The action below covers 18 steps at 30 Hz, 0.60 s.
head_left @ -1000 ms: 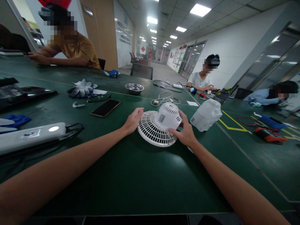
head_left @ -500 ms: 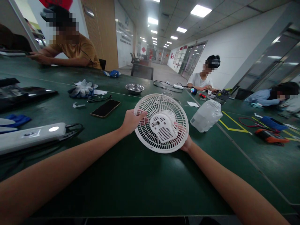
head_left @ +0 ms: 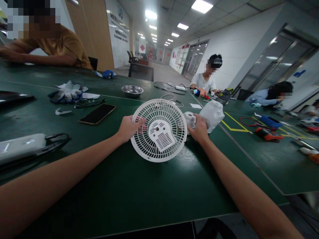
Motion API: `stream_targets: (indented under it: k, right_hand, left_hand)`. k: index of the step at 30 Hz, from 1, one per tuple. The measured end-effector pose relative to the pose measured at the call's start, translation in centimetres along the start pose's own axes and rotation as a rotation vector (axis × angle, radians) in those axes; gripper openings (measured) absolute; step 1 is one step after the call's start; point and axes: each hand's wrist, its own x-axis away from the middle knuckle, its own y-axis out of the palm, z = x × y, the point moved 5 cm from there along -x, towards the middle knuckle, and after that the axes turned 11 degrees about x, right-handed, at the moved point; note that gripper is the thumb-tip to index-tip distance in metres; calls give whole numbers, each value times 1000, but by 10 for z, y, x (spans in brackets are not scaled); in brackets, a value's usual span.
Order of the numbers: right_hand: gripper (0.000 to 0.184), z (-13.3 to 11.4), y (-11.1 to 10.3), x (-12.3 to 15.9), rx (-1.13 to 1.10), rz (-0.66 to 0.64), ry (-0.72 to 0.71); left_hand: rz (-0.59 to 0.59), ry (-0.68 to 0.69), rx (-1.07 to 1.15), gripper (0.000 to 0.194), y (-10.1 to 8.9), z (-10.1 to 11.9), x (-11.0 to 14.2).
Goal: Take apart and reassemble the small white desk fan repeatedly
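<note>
A round white fan grille (head_left: 163, 137) stands tilted in front of me, its slotted centre plate facing my way. My left hand (head_left: 126, 128) is closed on its left rim, thumb over the ribs. To the right of the grille, my right hand (head_left: 200, 128) wraps round a white vented fan motor housing (head_left: 189, 118), partly hidden by the fingers and the rim. Just behind that hand rests a translucent white plastic cover (head_left: 213, 113). A thin white cable (head_left: 168, 96) curls on the table behind the grille.
On the green table (head_left: 139, 196) lie a phone (head_left: 97, 114), gloves (head_left: 67, 93), a metal bowl (head_left: 132, 90) and a white power strip (head_left: 22, 146). An orange multimeter (head_left: 268, 134) lies at the right. Co-workers sit across the table.
My right hand has come out from behind the grille to its right side, with the motor housing now showing in it. My left hand keeps its hold; the view has turned slightly right.
</note>
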Motion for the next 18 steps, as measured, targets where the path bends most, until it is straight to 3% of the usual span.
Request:
stream_targets:
  k: [4, 6, 9, 12, 15, 18]
  right_hand:
    - [66, 18, -38, -4, 102, 416, 30]
    - [79, 42, -45, -5, 127, 500, 161]
    - [95, 86, -28, -5, -65, 370, 419]
    - [99, 114, -4, -2, -239, 244, 642]
    - [93, 118, -1, -4, -247, 313, 723]
    - [88, 104, -13, -13, -276, 428, 657]
  left_hand:
    - [-4, -10, 13, 22, -3, -4, -2]
    - [-21, -17, 13, 23, -3, -6, -2]
    - [-27, -17, 13, 23, -3, -6, -2]
    - [-14, 0, 6, 22, -3, -6, -3]
    - [-17, 11, 3, 21, -2, -6, -3]
    - [-31, 21, 2, 21, -2, -7, -5]
